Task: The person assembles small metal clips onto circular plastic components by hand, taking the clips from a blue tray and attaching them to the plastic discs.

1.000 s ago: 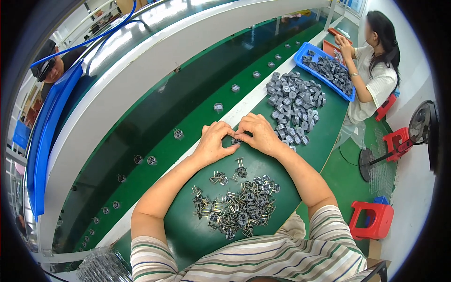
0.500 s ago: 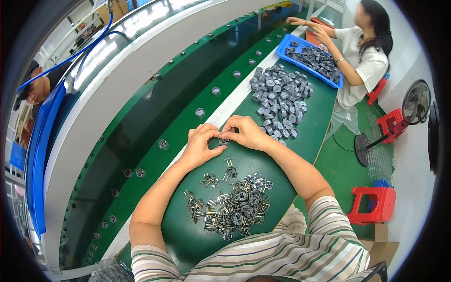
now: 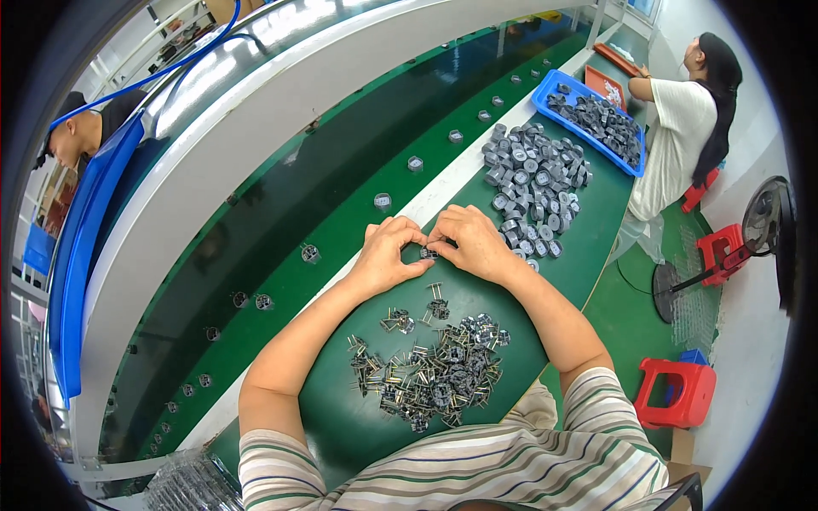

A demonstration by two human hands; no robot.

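Observation:
Over the green table my left hand (image 3: 388, 255) and my right hand (image 3: 471, 244) meet, fingertips pinching the same small dark part (image 3: 429, 253). My fingers cover much of it. Nearer to me lies a heap of black plug inserts with brass-coloured pins (image 3: 443, 375). A few more pinned pieces (image 3: 436, 305) sit apart, between the heap and my hands. Beyond my right hand spreads a pile of grey round plastic housings (image 3: 532, 187).
A conveyor belt (image 3: 256, 247) carrying spaced small parts (image 3: 310, 254) runs along the left. Past the housings stands a blue tray (image 3: 588, 140) filled with grey pieces. A co-worker (image 3: 694, 136) is at the far right, another person (image 3: 81, 140) at left. Right: fan (image 3: 767, 217), red stool (image 3: 682, 392).
The view has shifted, so most things appear farther right. My hands keep their pinch on the small part. The far co-worker has turned away, arm reaching to a red tray.

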